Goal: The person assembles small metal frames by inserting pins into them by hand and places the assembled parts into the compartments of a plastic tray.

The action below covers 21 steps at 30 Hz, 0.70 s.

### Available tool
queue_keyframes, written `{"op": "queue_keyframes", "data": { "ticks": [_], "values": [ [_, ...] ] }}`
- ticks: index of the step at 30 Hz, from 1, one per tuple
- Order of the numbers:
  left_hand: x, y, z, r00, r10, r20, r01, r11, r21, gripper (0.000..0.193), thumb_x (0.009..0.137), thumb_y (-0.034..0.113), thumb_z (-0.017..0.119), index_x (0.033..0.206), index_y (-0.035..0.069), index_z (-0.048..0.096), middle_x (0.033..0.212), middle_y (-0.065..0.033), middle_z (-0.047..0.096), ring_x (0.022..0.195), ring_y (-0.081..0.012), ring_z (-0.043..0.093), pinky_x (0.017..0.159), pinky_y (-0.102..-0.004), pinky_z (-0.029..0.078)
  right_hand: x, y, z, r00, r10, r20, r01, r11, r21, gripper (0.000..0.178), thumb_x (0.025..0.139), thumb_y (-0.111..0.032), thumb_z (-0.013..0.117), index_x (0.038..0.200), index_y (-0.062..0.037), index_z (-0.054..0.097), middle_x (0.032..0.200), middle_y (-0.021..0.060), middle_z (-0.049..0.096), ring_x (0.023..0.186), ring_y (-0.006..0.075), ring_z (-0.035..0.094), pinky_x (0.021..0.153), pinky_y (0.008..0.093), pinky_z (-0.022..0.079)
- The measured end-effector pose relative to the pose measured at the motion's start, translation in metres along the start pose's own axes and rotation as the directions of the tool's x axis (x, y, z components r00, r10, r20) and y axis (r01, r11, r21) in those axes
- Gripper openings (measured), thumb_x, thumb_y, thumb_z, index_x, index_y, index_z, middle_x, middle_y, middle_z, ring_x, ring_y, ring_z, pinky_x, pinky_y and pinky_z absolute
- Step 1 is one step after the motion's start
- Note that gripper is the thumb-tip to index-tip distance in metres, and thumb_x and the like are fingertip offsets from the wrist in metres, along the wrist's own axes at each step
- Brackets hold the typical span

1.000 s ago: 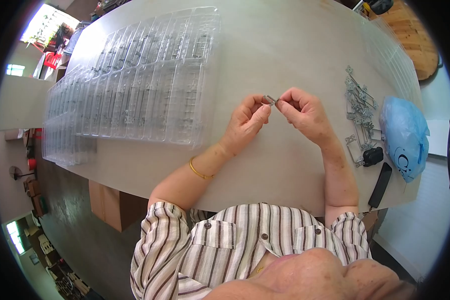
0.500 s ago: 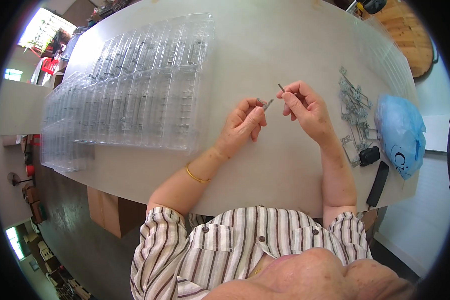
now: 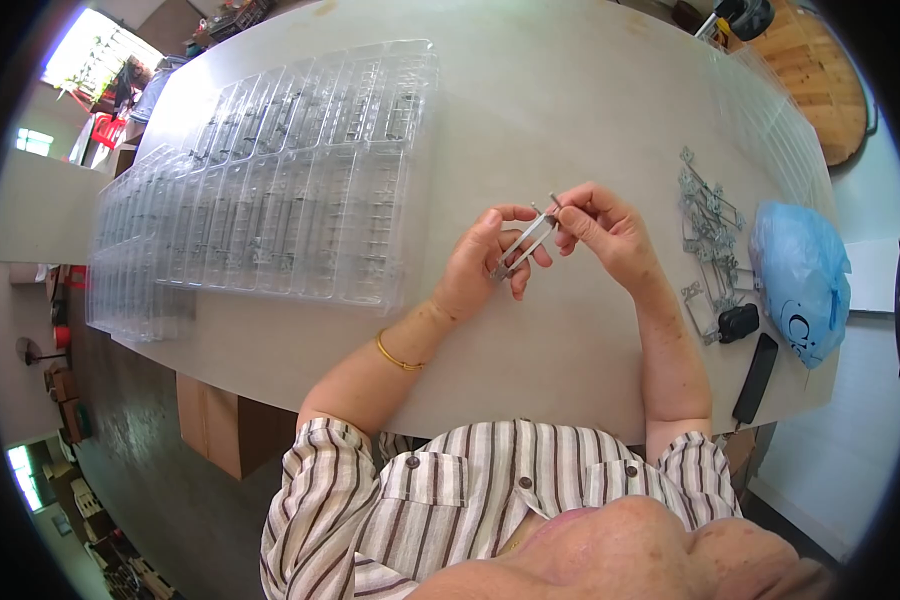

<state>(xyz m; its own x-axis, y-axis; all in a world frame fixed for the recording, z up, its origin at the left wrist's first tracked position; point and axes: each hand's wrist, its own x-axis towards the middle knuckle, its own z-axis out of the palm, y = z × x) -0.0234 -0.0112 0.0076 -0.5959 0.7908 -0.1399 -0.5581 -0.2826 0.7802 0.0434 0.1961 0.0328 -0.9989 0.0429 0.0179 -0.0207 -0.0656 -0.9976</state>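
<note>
My left hand (image 3: 473, 262) is closed on a slim metal bracket (image 3: 527, 243) with two long parallel arms, which slants up toward my other hand. At the bracket's upper end, my right hand (image 3: 610, 228) pinches a short thin metal pin (image 3: 554, 200) between thumb and forefinger. The two hands almost meet over the table, and the pin's tip points up and away from me. Whether the pin sits in the bracket or only touches it, I cannot tell. A heap of similar metal parts (image 3: 708, 215) lies on the table to the right.
Stacked clear plastic trays (image 3: 410, 215) with metal parts in their slots cover the table's left side. To the right are a blue plastic bag (image 3: 802, 270), a small black object (image 3: 739, 323), a long black bar (image 3: 757, 378) and more clear trays (image 3: 767, 120).
The bracket in my left hand has turned so its two long arms show, and the left fingers have opened out. My right hand has moved down slightly and brought the pin to the bracket.
</note>
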Motion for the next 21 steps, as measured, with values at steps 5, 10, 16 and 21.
{"op": "queue_keyframes", "data": {
  "ticks": [5, 10, 16, 21],
  "values": [
    [0.000, -0.003, -0.004, 0.998, 0.058, -0.001, -0.056, 0.973, -0.223, 0.049, 0.101, 0.035, 0.044, 0.134, -0.003, 0.045, 0.098, -0.0260, 0.066, 0.065, -0.0254, 0.063, 0.062, -0.0346, 0.052, 0.006, 0.003, 0.000, 0.971, 0.160, -0.178, -0.114, 0.964, 0.242, 0.013, 0.101, -0.018, 0.062, 0.104, -0.0049, 0.065, 0.088, 0.0017, 0.066, 0.072, 0.0078, 0.063, 0.064, 0.0267, 0.053],
    [0.000, -0.012, 0.002, 0.943, 0.327, -0.063, -0.299, 0.915, 0.272, 0.048, 0.099, 0.010, 0.056, 0.144, 0.004, 0.041, 0.119, -0.0156, 0.061, 0.079, -0.0180, 0.065, 0.073, -0.0335, 0.055, 0.010, 0.013, -0.001, 0.952, 0.252, -0.172, -0.145, 0.871, 0.470, 0.012, 0.102, -0.019, 0.061, 0.101, -0.0072, 0.064, 0.090, 0.0027, 0.066, 0.070, 0.0075, 0.063, 0.060, 0.0253, 0.053],
    [0.002, -0.013, 0.000, 0.954, 0.299, -0.021, -0.286, 0.928, 0.241, 0.054, 0.099, 0.005, 0.063, 0.148, 0.008, 0.042, 0.118, -0.0102, 0.059, 0.086, -0.0119, 0.062, 0.076, -0.0299, 0.056, 0.009, 0.016, 0.006, 0.931, 0.359, -0.070, -0.246, 0.756, 0.606, 0.012, 0.102, -0.018, 0.060, 0.102, -0.0063, 0.062, 0.088, 0.0020, 0.065, 0.068, 0.0075, 0.063, 0.057, 0.0231, 0.053],
    [0.002, -0.014, -0.002, 0.951, 0.309, -0.024, -0.292, 0.919, 0.265, 0.051, 0.099, 0.005, 0.063, 0.147, 0.008, 0.046, 0.117, -0.0048, 0.058, 0.092, -0.0097, 0.059, 0.078, -0.0276, 0.055, 0.009, 0.014, 0.009, 0.919, 0.392, -0.038, -0.291, 0.742, 0.603, 0.012, 0.103, -0.018, 0.059, 0.101, -0.0065, 0.061, 0.088, 0.0022, 0.065, 0.067, 0.0076, 0.064, 0.056, 0.0225, 0.052]
  ]
}}
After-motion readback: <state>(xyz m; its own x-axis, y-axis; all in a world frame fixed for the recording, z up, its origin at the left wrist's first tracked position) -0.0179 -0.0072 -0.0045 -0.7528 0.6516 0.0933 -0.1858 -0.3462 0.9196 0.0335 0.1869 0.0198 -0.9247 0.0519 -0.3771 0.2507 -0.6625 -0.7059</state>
